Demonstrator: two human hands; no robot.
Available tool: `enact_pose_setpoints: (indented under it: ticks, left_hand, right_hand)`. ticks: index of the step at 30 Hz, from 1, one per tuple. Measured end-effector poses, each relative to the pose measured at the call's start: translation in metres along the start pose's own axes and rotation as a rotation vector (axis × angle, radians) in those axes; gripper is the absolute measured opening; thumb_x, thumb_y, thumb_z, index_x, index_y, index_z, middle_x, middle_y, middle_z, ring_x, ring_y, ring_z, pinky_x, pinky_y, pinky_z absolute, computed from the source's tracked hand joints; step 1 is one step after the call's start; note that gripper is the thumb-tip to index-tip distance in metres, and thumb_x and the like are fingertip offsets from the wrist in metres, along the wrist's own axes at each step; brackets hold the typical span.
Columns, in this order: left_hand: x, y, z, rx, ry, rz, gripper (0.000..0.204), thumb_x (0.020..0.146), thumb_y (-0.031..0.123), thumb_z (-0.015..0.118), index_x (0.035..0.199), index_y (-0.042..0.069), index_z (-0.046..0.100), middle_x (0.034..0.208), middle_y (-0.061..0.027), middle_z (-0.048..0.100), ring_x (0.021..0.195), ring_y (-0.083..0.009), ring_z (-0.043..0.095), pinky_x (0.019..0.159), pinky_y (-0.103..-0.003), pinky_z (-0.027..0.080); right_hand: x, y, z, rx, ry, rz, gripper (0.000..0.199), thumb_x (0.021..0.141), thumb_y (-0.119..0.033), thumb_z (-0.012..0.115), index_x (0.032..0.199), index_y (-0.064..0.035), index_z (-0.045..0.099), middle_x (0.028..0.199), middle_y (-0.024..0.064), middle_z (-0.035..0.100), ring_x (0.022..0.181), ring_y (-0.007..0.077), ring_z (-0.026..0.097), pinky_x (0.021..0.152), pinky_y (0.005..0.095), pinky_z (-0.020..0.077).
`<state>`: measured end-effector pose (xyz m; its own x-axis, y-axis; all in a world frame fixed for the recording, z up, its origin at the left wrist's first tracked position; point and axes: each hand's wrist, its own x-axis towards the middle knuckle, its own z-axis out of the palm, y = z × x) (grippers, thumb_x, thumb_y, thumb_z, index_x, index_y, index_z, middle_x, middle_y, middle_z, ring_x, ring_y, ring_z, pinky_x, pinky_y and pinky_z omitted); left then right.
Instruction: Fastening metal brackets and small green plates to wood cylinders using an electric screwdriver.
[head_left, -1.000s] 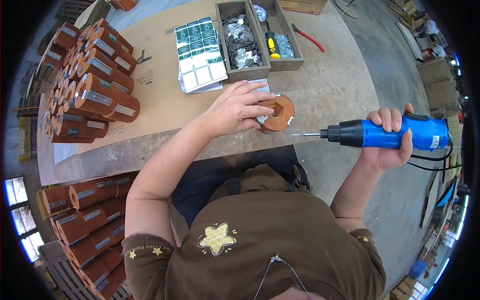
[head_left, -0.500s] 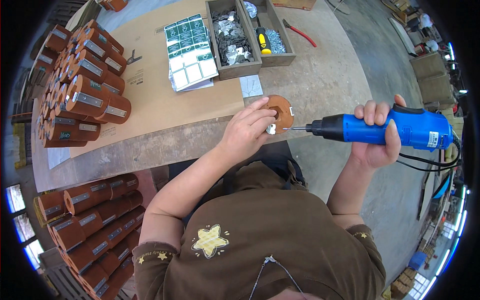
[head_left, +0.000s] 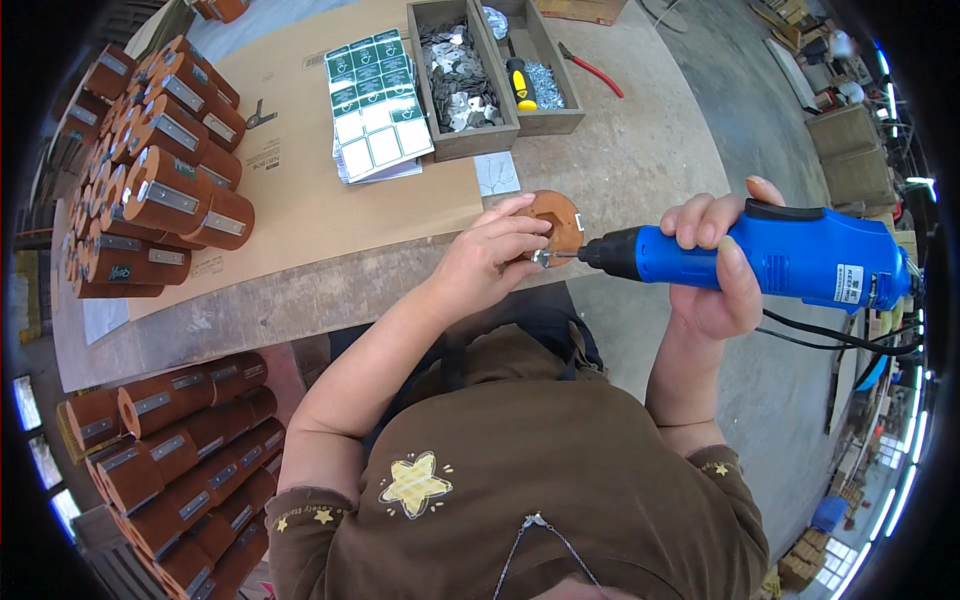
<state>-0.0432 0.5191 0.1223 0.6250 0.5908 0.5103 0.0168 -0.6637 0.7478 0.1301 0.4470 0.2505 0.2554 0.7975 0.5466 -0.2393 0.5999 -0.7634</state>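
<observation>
My left hand (head_left: 488, 258) grips a brown wooden cylinder (head_left: 556, 217) at the near edge of the worktable (head_left: 640, 150), fingers curled over its end and side. My right hand (head_left: 716, 270) holds a blue electric screwdriver (head_left: 760, 258) level, its bit pointing left and touching a small metal plate (head_left: 542, 258) on the cylinder's side, just under my left fingertips. A black cord hangs from the tool's rear.
Finished brown cylinders with metal plates are stacked at the table's left (head_left: 150, 170) and below the table (head_left: 170, 450). A cardboard sheet (head_left: 310, 200) carries green-and-white label sheets (head_left: 378, 105). Two wooden boxes hold metal plates (head_left: 460, 75) and screws with a yellow screwdriver (head_left: 530, 80). Red pliers (head_left: 592, 70) lie behind.
The screwdriver has moved left until its bit meets the cylinder. My left hand has pulled the cylinder to the table's near edge and tilted it.
</observation>
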Motion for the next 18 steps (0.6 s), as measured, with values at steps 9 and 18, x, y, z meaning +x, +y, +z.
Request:
enact_pose_setpoints:
  ticks: [9, 18]
  left_hand:
    - [-0.001, 0.000, -0.001, -0.036, 0.010, -0.007, 0.028, 0.061, 0.000, 0.070, 0.087, 0.003, 0.062, 0.103, -0.0077, 0.059, 0.114, -0.0297, 0.045, 0.091, -0.036, 0.041]
    - [-0.001, -0.003, -0.001, -0.074, 0.010, -0.007, 0.027, 0.061, 0.000, 0.070, 0.087, 0.003, 0.061, 0.103, -0.0077, 0.059, 0.114, -0.0299, 0.045, 0.092, -0.036, 0.041]
  right_hand:
    - [0.000, 0.004, 0.010, -0.116, 0.020, -0.015, 0.054, 0.073, -0.003, 0.059, 0.119, -0.0021, 0.031, 0.072, 0.0076, 0.051, 0.067, 0.0190, 0.053, 0.068, 0.0367, 0.0448]
    - [0.001, 0.009, 0.018, -0.157, -0.002, 0.005, 0.052, 0.072, -0.001, 0.061, 0.116, -0.0019, 0.033, 0.070, 0.0070, 0.052, 0.066, 0.0185, 0.054, 0.067, 0.0359, 0.0454]
